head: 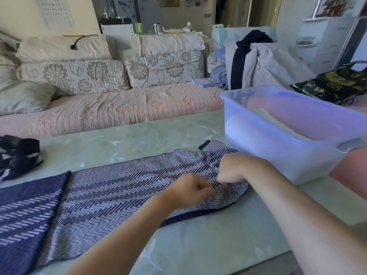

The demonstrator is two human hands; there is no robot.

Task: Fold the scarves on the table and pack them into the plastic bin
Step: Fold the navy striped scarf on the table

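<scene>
A blue-and-white zigzag scarf lay spread flat on the pale green counter. It stretched away from the plastic bin toward the side of the counter farthest from it. The scarf's nearest end was bunched up just beside the bin's front wall, and its far end showed a darker band with broken stripes.

Both hands were working at that bunched end. The right hand was closest to the bin, fingers curled tight into the gathered cloth and thumb pressed down on it. The left hand sat just beyond it, farther from the bin. It was also closed in a fist, with its fingertips pinching the weave against the counter. Neither hand was spread wide.

The translucent bin stood on the counter, and a pale folded cloth showed inside it. What else it held could not be told through the cloudy wall.

A second dark scarf lay crumpled well apart from the bin, at the counter's opposite edge. A black printed bag sat behind the bin. A flowered sofa ran along the far side of the counter, with a heap of clothes at the end nearest the bin.
</scene>
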